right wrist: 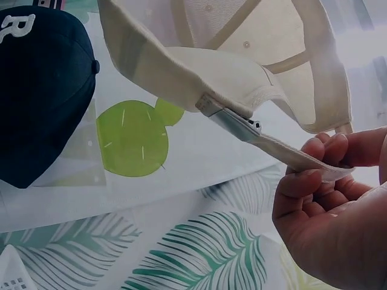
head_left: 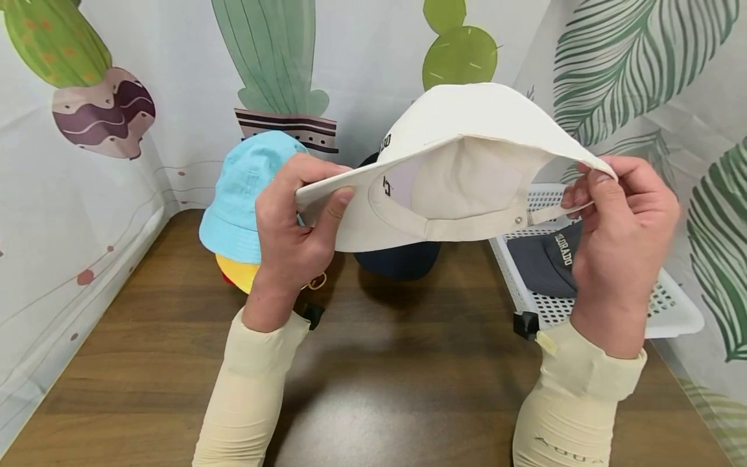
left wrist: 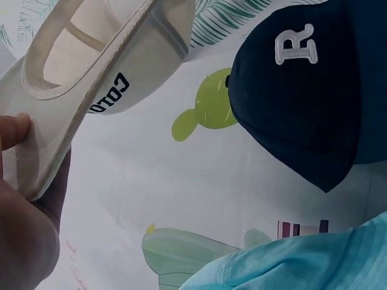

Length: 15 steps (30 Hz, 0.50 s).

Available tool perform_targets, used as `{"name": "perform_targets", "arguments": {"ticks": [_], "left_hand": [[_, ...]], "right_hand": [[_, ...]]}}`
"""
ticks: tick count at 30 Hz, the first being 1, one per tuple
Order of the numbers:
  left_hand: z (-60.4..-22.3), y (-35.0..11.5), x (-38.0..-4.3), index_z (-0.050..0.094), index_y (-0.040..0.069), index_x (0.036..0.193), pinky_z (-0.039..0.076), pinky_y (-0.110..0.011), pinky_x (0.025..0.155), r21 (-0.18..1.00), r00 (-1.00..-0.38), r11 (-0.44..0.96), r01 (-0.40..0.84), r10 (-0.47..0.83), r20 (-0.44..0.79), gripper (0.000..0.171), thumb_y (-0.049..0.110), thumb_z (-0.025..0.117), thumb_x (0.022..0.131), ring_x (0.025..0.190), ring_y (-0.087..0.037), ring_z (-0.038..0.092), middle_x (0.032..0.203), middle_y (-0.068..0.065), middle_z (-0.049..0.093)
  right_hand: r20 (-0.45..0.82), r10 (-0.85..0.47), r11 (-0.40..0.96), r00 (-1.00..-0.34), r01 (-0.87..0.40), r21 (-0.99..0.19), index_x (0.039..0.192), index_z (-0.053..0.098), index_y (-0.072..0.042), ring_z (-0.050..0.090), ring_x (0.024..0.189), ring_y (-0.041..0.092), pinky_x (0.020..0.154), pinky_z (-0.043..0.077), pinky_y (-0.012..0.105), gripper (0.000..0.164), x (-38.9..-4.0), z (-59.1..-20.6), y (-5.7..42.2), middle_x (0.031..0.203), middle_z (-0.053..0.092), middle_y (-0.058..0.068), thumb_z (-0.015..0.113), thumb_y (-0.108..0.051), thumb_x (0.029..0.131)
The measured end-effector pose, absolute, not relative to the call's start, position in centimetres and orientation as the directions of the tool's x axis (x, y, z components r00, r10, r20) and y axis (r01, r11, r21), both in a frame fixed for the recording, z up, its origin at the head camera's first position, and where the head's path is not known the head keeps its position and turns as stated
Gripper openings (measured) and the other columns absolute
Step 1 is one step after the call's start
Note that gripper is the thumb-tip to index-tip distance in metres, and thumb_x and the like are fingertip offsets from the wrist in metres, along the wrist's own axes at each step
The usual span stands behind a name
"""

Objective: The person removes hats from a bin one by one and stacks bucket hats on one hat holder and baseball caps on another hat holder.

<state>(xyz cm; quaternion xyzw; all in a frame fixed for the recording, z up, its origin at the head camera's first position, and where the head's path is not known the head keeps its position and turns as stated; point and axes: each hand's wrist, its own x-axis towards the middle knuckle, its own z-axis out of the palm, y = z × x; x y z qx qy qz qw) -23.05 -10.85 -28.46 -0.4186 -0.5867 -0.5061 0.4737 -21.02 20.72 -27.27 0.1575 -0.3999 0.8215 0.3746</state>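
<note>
A cream baseball cap (head_left: 478, 117) with dark lettering is held up in the air between both hands, its inside turned partly toward me. My left hand (head_left: 297, 220) pinches the brim at the left, thumb below and fingers on top. At the right, my right hand (head_left: 633, 220) pinches the back strap (right wrist: 284, 154) between thumb and fingers; the right wrist view shows a metal buckle (right wrist: 236, 124) on that strap. Behind the cream cap sits a navy cap (left wrist: 296, 90) with a white letter R, mostly hidden in the head view.
A light blue bucket hat (head_left: 251, 188) rests over a yellow hat (head_left: 236, 269) at the left. On the right stands a white perforated basket (head_left: 677, 311) holding a dark grey cap (head_left: 543, 259) with lettering. All are on a brown wooden table (head_left: 403, 370) before a cactus-print cloth (head_left: 373, 52).
</note>
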Motion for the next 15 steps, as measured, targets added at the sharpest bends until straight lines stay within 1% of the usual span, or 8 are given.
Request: {"name": "perform_targets", "arguments": {"ticks": [2, 5, 9, 12, 15], "left_hand": [[-28.46, -10.91, -23.07, 0.068, -0.006, 0.106, 0.054, -0.033, 0.077, 0.196, -0.2, 0.137, 0.971, 0.014, 0.98, 0.026, 0.02, 0.072, 0.102, 0.084, -0.026, 0.068, 0.095, -0.018, 0.072], [-28.45, -10.97, -23.04, 0.068, -0.005, 0.106, 0.053, -0.032, 0.077, 0.191, -0.195, 0.137, 0.972, 0.015, 0.981, 0.026, 0.02, 0.072, 0.102, 0.083, -0.026, 0.068, 0.094, -0.018, 0.071], [-28.38, -11.03, -22.83, 0.07, -0.005, 0.106, 0.052, -0.032, 0.078, 0.165, -0.171, 0.145, 0.975, 0.029, 0.985, 0.022, 0.017, 0.071, 0.102, 0.084, -0.027, 0.067, 0.095, -0.017, 0.072], [-28.3, -11.02, -22.52, 0.072, -0.003, 0.105, 0.052, -0.032, 0.078, 0.136, -0.146, 0.169, 0.976, 0.047, 0.988, 0.019, 0.016, 0.071, 0.102, 0.084, -0.028, 0.067, 0.095, -0.016, 0.072], [-28.2, -10.91, -22.14, 0.073, 0.0, 0.104, 0.052, -0.031, 0.077, 0.112, -0.126, 0.206, 0.972, 0.057, 0.99, 0.017, 0.017, 0.071, 0.103, 0.082, -0.027, 0.067, 0.094, -0.015, 0.072]], "right_hand": [[0.55, 0.476, -0.422, -0.687, -0.727, -0.542, 0.09, 0.059, 0.026, 0.051, 0.058, 0.028, 0.056, 0.052, 0.03, 0.008, -21.04, -27.36, 20.76, 0.074, 0.061, 0.024, 0.061, 0.02, 0.093], [0.524, 0.443, -0.414, -0.727, -0.685, -0.599, 0.089, 0.06, 0.024, 0.054, 0.06, 0.029, 0.058, 0.053, 0.03, 0.008, -20.92, -27.43, 20.94, 0.075, 0.061, 0.023, 0.063, 0.018, 0.093], [0.486, 0.399, -0.336, -0.778, -0.617, -0.712, 0.088, 0.062, 0.018, 0.06, 0.062, 0.029, 0.058, 0.053, 0.029, 0.011, -20.75, -27.52, 21.09, 0.073, 0.061, 0.02, 0.067, 0.011, 0.094], [0.486, 0.372, -0.275, -0.791, -0.594, -0.756, 0.088, 0.064, 0.015, 0.066, 0.064, 0.029, 0.058, 0.054, 0.029, 0.01, -20.75, -27.6, 21.07, 0.073, 0.064, 0.018, 0.067, 0.009, 0.095], [0.502, 0.345, -0.212, -0.793, -0.587, -0.781, 0.088, 0.067, 0.011, 0.071, 0.067, 0.028, 0.061, 0.056, 0.03, 0.009, -20.72, -27.67, 21.01, 0.075, 0.067, 0.018, 0.066, 0.006, 0.096]]}}
